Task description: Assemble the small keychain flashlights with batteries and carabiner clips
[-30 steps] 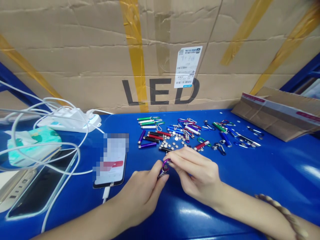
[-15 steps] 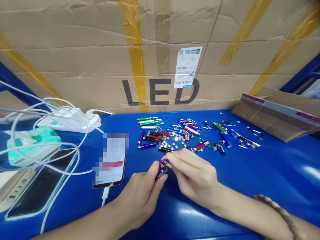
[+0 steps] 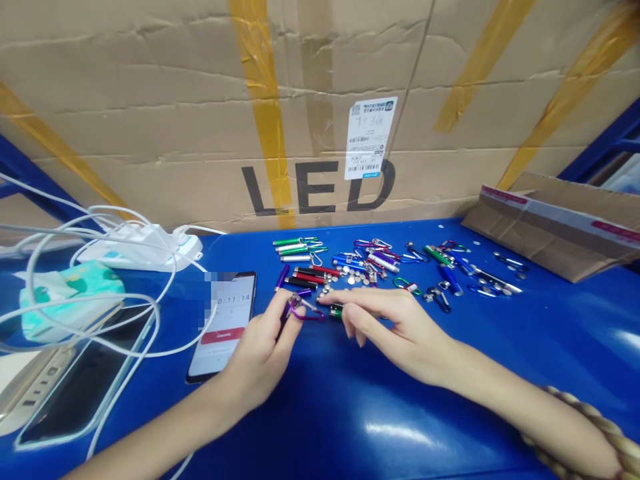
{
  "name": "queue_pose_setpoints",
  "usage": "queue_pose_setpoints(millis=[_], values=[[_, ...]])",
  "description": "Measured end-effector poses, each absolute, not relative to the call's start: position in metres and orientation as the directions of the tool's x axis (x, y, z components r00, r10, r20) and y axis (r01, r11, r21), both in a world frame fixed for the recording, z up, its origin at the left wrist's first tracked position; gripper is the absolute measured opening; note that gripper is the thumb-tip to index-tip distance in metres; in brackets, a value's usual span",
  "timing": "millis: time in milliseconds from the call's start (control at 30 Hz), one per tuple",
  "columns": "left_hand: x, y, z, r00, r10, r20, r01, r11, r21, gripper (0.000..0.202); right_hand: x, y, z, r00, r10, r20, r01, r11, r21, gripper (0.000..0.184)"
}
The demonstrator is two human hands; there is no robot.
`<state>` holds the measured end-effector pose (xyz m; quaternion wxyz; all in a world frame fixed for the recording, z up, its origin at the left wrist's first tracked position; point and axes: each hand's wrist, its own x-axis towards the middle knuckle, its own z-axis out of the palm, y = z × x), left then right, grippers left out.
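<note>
My left hand (image 3: 265, 350) is closed around a small purple flashlight, whose purple carabiner (image 3: 309, 313) sticks out to the right past the thumb. My right hand (image 3: 395, 327) has let its fingers come apart, palm down over the table. Its index fingertip is at a black flashlight (image 3: 325, 303), with a green one (image 3: 335, 313) just in front; whether it touches them I cannot tell. Beyond my hands lie red, black and purple flashlights (image 3: 315, 273) and several button cells (image 3: 351, 279). A green carabiner (image 3: 406, 285) rests past my right knuckles.
A phone with a timer (image 3: 227, 313) lies left of my left hand. White cables (image 3: 155, 307) loop around a power strip (image 3: 145, 247) and a tissue pack (image 3: 75, 293). A big LED carton (image 3: 200, 133) stands behind; an open cardboard box (image 3: 545, 233) sits at the right.
My left hand has moved left and forward with the purple flashlight. The right hand has let go of its carabiner, opened, and reached toward the black and green flashlights.
</note>
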<state>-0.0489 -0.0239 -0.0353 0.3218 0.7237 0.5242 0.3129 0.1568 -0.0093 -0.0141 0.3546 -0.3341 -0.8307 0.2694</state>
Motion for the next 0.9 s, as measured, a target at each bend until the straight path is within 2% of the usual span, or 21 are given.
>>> queue_pose_setpoints(millis=[100, 200, 267, 400, 533, 667, 800, 900], values=[[-0.054, -0.009, -0.033, 0.291, 0.954, 0.077, 0.572, -0.237, 0.785, 0.018, 0.162, 0.001, -0.021, -0.478, 0.756, 0.447, 0.520, 0.654, -0.549, 0.027], [-0.054, -0.001, -0.026, 0.417, 0.908, 0.036, 0.550, -0.284, 0.786, 0.013, 0.163, 0.006, -0.030, -0.507, 0.789, 0.348, 0.467, 0.590, -0.658, 0.047], [-0.050, -0.002, -0.023, 0.496, 0.868, 0.020, 0.523, -0.317, 0.791, 0.014, 0.160, 0.005, -0.035, -0.565, 0.755, 0.334, 0.386, 0.599, -0.701, 0.056], [-0.036, -0.008, -0.019, 0.529, 0.849, 0.023, 0.519, -0.345, 0.782, 0.022, 0.155, 0.001, -0.036, -0.512, 0.753, 0.413, 0.370, 0.628, -0.685, 0.038], [-0.029, -0.006, -0.015, 0.500, 0.865, 0.028, 0.574, -0.356, 0.738, 0.025, 0.156, 0.002, -0.031, -0.483, 0.758, 0.437, 0.379, 0.631, -0.676, 0.035], [-0.030, 0.011, -0.007, 0.570, 0.821, -0.027, 0.614, -0.404, 0.678, 0.023, 0.164, 0.010, -0.028, -0.447, 0.771, 0.454, 0.436, 0.630, -0.642, 0.025], [-0.029, 0.032, 0.000, 0.613, 0.789, -0.022, 0.630, -0.472, 0.616, 0.021, 0.171, 0.020, -0.028, -0.433, 0.788, 0.437, 0.446, 0.609, -0.655, 0.021], [-0.023, 0.047, 0.005, 0.624, 0.781, 0.004, 0.630, -0.507, 0.589, 0.022, 0.173, 0.028, -0.031, -0.383, 0.832, 0.400, 0.448, 0.547, -0.708, 0.022]])
